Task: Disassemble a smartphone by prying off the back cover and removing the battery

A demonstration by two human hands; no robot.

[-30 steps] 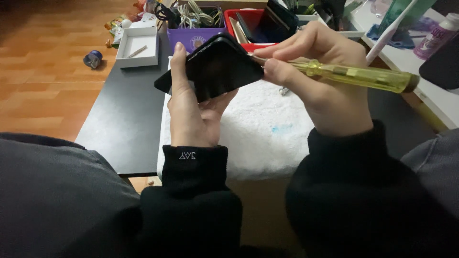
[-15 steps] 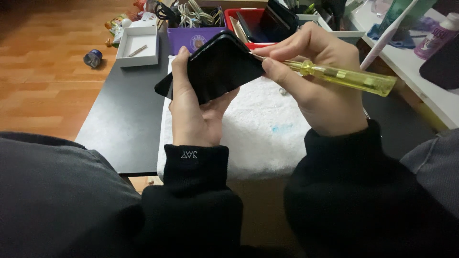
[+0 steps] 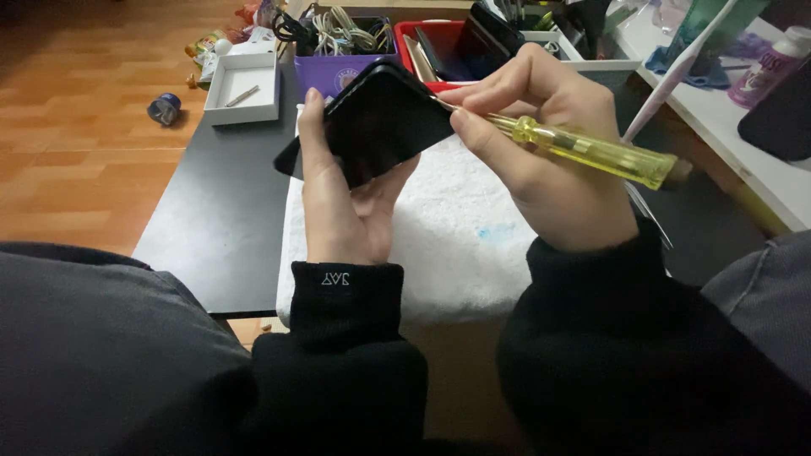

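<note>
My left hand [image 3: 342, 198] grips a black phone [image 3: 376, 127], tilted with its dark face up, above a white towel [image 3: 456, 232]. In my right hand [image 3: 541, 143] is a screwdriver with a clear yellow handle [image 3: 591, 152]. Its thin metal tip touches the phone's right edge. Both hands hover over the towel, which lies on a black table [image 3: 224, 219]. Black sleeves cover both wrists.
At the table's far end stand a white open box [image 3: 243, 89], a purple box of cables [image 3: 338, 51] and a red bin [image 3: 448, 46] with dark items. A white shelf [image 3: 760, 143] with bottles runs along the right. A wooden floor [image 3: 76, 143] lies left.
The screwdriver handle has swung slightly down and inward while its tip stays at the phone's edge. My left hand and the phone have barely moved.
</note>
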